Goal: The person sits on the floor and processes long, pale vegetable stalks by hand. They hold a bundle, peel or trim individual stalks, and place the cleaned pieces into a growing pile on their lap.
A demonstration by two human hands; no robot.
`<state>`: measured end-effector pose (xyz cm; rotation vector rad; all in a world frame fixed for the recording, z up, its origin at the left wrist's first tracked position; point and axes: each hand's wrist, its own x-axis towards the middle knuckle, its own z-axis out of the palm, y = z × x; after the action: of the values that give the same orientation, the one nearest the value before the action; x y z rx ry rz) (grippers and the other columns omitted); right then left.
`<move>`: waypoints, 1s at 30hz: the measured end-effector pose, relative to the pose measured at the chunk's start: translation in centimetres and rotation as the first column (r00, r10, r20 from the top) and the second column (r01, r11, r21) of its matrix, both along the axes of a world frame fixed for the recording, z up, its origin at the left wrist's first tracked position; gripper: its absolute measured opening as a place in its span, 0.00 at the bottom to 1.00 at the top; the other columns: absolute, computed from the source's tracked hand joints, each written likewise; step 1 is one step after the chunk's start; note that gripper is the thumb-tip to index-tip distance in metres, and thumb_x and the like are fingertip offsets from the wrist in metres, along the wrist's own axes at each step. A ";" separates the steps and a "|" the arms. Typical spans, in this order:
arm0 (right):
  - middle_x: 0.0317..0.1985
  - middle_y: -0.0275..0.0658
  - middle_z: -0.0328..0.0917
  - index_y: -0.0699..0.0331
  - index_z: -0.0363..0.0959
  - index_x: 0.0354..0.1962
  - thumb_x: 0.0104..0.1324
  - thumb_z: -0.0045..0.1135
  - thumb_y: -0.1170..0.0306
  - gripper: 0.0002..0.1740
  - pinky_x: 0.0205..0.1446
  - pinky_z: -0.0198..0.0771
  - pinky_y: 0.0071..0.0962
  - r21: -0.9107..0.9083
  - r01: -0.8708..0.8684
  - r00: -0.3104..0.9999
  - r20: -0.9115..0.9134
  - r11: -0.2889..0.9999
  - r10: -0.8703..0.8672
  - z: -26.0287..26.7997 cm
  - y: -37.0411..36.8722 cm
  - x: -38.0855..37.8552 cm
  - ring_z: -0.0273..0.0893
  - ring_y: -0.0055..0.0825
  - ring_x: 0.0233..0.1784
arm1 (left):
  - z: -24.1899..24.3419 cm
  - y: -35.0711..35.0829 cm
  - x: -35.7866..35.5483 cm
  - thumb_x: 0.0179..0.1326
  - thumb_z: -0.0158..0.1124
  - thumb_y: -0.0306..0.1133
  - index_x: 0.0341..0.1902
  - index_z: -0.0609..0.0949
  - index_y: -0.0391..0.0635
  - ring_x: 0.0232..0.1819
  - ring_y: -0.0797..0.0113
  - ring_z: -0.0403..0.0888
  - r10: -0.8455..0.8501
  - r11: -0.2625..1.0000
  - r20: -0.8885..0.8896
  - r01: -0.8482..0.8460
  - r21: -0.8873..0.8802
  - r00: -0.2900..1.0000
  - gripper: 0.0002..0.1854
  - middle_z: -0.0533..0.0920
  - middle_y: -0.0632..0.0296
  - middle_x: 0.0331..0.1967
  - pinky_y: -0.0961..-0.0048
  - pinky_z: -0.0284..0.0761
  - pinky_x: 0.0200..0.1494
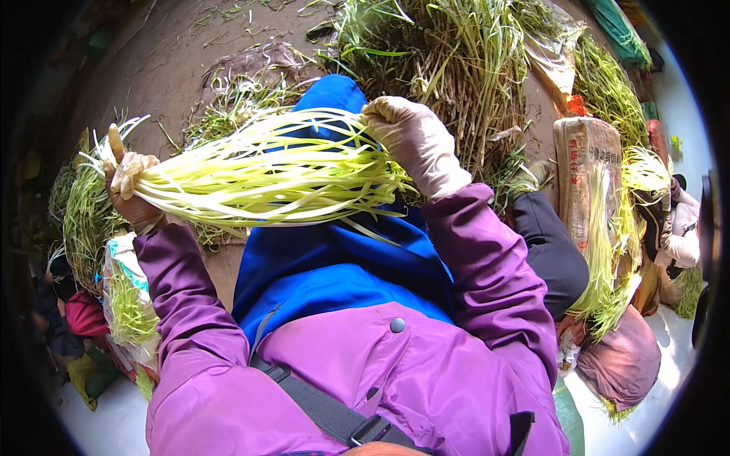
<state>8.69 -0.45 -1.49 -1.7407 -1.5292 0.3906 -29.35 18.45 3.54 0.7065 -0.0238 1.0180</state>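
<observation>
My left hand [134,185], partly covered by a pale torn glove or finger covers, grips a bundle of yellow blanched chives [274,171] near its white stem ends. The long leaves spread sideways to the right, above my blue-covered lap [342,273]. In a whitish glove, my right hand [413,139] is curled closed at the upper right of the bundle, against the leaf tips. A few leaf ends run into its fingers, which hide how many are held.
Beyond my knees stands a big heap of untrimmed green chives [450,74]. Leaf scraps [239,114] litter the brown ground. To the right, a printed block-like package [587,176] stands beside trimmed yellow chives [596,245] and another person's dark-trousered leg [547,256]. More chives [88,222] lie left.
</observation>
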 end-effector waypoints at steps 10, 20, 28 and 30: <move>0.30 0.48 0.80 0.60 0.78 0.30 0.56 0.56 0.69 0.05 0.40 0.74 0.40 -0.343 0.093 0.954 0.301 0.935 0.016 -1.1 -1.6 2.2 0.79 0.47 0.37 | 4.1 -2.3 2.7 0.73 0.46 0.33 0.67 0.64 0.35 0.14 0.86 0.66 -0.082 0.993 0.039 0.079 0.084 0.996 0.23 0.67 0.78 0.11 0.75 0.63 0.43; 0.40 0.39 0.81 0.60 0.78 0.46 0.64 0.59 0.71 0.12 0.49 0.73 0.24 -0.113 0.020 0.929 -0.365 0.993 -0.060 2.8 -1.5 4.5 0.79 0.29 0.42 | 11.6 -4.1 7.9 0.71 0.44 0.30 0.26 0.68 0.57 0.12 0.80 0.78 -0.459 0.800 -0.078 0.450 0.396 0.885 0.14 0.79 0.70 0.09 0.82 0.69 0.40; 0.49 0.44 0.77 0.56 0.78 0.48 0.56 0.55 0.83 0.22 0.50 0.73 0.26 0.163 -0.453 0.867 -0.147 0.876 0.476 6.0 -1.6 -1.2 0.77 0.35 0.49 | 12.0 -4.2 10.2 0.73 0.35 0.30 0.25 0.65 0.55 0.14 0.78 0.81 -0.564 0.673 -0.055 0.497 0.547 0.824 0.16 0.82 0.65 0.12 0.87 0.69 0.25; 0.49 0.46 0.77 0.57 0.80 0.43 0.55 0.60 0.79 0.17 0.48 0.75 0.30 0.086 -0.477 0.866 -0.121 0.875 0.484 6.0 -1.3 -1.7 0.78 0.41 0.48 | 12.0 -4.3 10.1 0.73 0.37 0.31 0.28 0.68 0.54 0.14 0.78 0.80 -0.516 0.708 -0.065 0.468 0.528 0.854 0.15 0.81 0.66 0.12 0.85 0.70 0.27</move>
<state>7.04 -1.74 4.50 -1.2419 -1.8449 0.6983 -19.29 14.13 15.49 1.0863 -0.5702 0.5059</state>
